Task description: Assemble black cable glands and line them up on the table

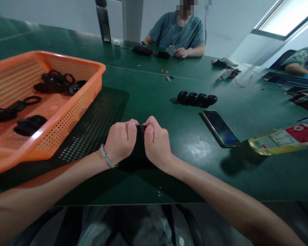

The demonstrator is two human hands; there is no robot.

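Note:
My left hand (122,141), with a light blue bracelet at its wrist, and my right hand (157,143) are closed in fists, nearly meeting above the table. Between them shows a narrow bit of a black part (143,131), gripped from both sides. My fingers cover most of it, so its full shape is hidden. To the left is an orange plastic basket (78,118) holding black round fittings (55,80), some with rings, and another black fitting (30,125) near its front wall. Beyond my right hand, several black ring-shaped parts (197,98) stand in a row.
A phone (220,128) and a tilted bottle of yellow liquid (284,136) lie to the right on the green table (190,164). Across it, a person (173,32) sits by a power drill (142,50) and a tall bottle (103,22). Another person's arm (297,69) shows far right.

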